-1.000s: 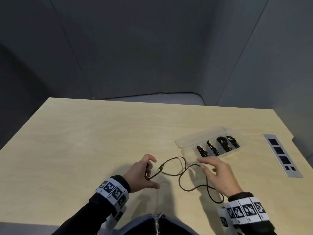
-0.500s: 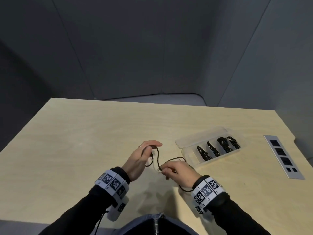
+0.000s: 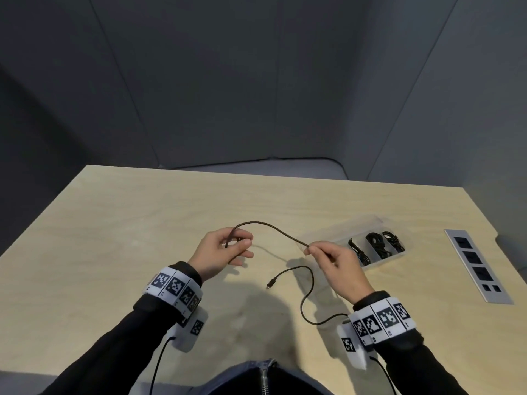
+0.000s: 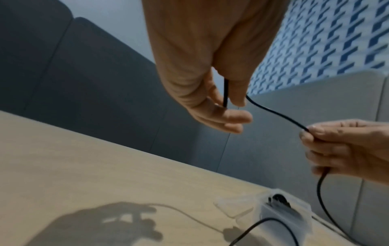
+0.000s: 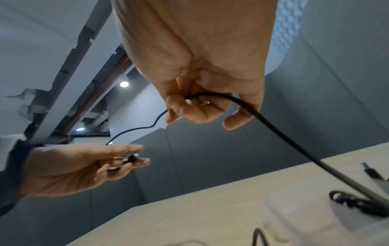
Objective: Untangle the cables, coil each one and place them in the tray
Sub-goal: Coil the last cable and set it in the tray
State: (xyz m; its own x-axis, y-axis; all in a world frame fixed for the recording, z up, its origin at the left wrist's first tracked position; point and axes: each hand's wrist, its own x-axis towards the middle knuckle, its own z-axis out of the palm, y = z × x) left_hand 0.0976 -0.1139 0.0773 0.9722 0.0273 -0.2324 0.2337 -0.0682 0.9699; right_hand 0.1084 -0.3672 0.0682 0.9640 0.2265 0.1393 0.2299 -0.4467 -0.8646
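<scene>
A thin black cable (image 3: 271,226) arcs in the air between both hands. My left hand (image 3: 228,249) holds one end, the cable (image 4: 273,111) pinched between thumb and fingers with the plug (image 5: 132,158) at the fingertips. My right hand (image 3: 328,256) pinches the cable (image 5: 242,103) further along. From there it drops, runs under the right wrist and loops back on the table to a free plug (image 3: 271,284). The clear plastic tray (image 3: 368,266) stands just right of my right hand with several coiled black cables (image 3: 376,246) in its compartments.
A grey socket panel (image 3: 476,266) is set into the table (image 3: 114,238) at the right edge. The tray's clear lid (image 3: 322,232) lies open behind it. Grey partition walls close off the back and right.
Both hands have lifted and moved apart, drawing a stretch of cable out between them. The right hand moved right toward the tray; the loose end now trails on the table.
</scene>
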